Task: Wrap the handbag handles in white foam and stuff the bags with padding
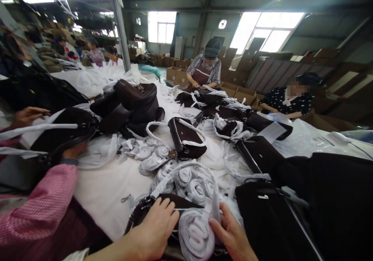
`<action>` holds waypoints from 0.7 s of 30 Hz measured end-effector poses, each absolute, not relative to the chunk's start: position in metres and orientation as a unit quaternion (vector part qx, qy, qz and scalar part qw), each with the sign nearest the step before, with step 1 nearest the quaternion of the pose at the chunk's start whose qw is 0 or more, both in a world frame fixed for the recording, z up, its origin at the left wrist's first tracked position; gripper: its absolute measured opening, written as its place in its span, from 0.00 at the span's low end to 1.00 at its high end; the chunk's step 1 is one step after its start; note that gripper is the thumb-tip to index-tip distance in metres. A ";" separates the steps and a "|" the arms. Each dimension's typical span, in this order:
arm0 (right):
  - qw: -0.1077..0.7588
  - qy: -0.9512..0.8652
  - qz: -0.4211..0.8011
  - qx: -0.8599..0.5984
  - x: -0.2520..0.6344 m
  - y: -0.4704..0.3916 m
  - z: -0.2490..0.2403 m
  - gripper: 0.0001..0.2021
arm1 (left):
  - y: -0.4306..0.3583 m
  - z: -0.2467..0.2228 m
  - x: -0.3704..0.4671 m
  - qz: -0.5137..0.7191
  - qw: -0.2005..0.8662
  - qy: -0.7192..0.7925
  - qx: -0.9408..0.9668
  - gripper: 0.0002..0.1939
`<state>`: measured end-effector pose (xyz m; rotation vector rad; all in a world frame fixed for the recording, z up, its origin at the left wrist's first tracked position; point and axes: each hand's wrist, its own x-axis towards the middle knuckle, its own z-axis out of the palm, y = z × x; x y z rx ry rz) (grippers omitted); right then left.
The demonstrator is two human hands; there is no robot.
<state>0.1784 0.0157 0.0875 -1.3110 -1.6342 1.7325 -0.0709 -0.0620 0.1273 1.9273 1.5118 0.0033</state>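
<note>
A dark handbag (183, 202) with a white-wrapped handle (201, 167) lies in front of me at the bottom centre. On its left side rests my left hand (159, 226), fingers together over the dark top. My right hand (230, 230) is at the right end, thumb and fingers closed around the lower part of the wrapped handle. Between the hands sits a white-wrapped coiled strap (196, 233). More wrapped coils (195, 191) are heaped just beyond the bag.
A neighbour's pink checked sleeve (43, 202) and hands work on a dark bag (64, 126) at left. Dark bags (268, 214) crowd the right side. A small bag (186, 136) stands mid-table. Two people are across the table. A metal clip (125, 198) lies on the white cover.
</note>
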 end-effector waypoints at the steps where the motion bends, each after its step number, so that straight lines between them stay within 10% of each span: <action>1: 0.203 -0.584 0.629 -0.471 0.180 0.015 0.086 0.27 | -0.058 0.119 -0.068 -0.014 0.322 0.580 0.749 0.44; 12: 0.369 -0.299 0.737 -0.481 0.187 0.028 0.090 0.32 | -0.003 0.138 -0.108 0.151 0.375 0.615 0.677 0.15; 21: 0.307 -0.310 0.660 -0.612 0.198 0.031 0.059 0.40 | -0.014 0.127 -0.118 0.430 0.467 0.636 0.438 0.11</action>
